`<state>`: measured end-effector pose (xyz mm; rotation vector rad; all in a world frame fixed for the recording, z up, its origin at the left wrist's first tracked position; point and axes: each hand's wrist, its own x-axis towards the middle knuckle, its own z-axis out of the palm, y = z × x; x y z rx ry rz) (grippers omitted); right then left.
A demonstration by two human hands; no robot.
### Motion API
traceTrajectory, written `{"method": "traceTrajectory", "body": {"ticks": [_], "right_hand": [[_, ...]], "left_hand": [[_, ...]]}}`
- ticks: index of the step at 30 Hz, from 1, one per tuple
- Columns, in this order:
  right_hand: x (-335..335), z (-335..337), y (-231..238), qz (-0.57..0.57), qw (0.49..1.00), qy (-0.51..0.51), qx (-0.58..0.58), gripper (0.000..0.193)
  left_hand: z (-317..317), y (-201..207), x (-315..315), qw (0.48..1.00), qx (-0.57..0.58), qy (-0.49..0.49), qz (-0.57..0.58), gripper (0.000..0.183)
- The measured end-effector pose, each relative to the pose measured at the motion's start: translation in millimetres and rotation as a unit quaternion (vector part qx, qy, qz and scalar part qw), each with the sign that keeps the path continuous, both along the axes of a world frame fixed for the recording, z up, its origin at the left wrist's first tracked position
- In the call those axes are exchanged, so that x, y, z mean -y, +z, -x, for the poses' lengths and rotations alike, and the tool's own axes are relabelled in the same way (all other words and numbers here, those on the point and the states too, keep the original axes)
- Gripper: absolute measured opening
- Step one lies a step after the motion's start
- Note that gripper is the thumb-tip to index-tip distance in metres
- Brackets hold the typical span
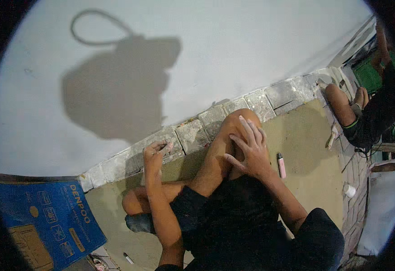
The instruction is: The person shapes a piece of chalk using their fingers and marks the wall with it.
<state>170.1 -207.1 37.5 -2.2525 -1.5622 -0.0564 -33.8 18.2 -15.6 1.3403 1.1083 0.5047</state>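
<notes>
My left hand [156, 152] is raised above my folded leg, near the row of grey stone blocks [192, 137] along the wall's foot. Its fingers curl in toward the thumb, and whatever they may hold is too small to make out. Over on my bent knee [240, 118] rests my right hand [252, 151], its fingers spread and nothing in them. Pale dust coats the fingertips of both hands. Just right of that hand, a slim pink device with a black top [282, 165] lies on the beige mat [297, 131].
A pale wall [233, 49] rises ahead, bearing a large shadow. Flattened blue cardboard [91, 217] lies at left, and a small white-and-dark tube [128, 258] lies near the bottom. At right are a white cylinder [350, 190], a pale sheet [382, 207] and another seated person [373, 124].
</notes>
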Motion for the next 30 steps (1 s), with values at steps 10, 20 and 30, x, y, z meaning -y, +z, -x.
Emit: {"method": "traceTrajectory", "body": {"ticks": [10,20,30], "right_hand": [[-11,0,7,-0.055,0.998,0.02,0.023,0.034],[-98,24,1,-0.144,0.95,0.244,-0.132,0.013],[-152,29,-44,-0.034,0.933,0.276,-0.227,0.047]], "left_hand": [[-1,4,3,0.999,0.027,-0.015,-0.019,0.018],[0,-1,3,0.997,0.073,-0.033,-0.006,0.013],[1,8,2,0.995,0.098,0.003,0.004,0.008]]}}
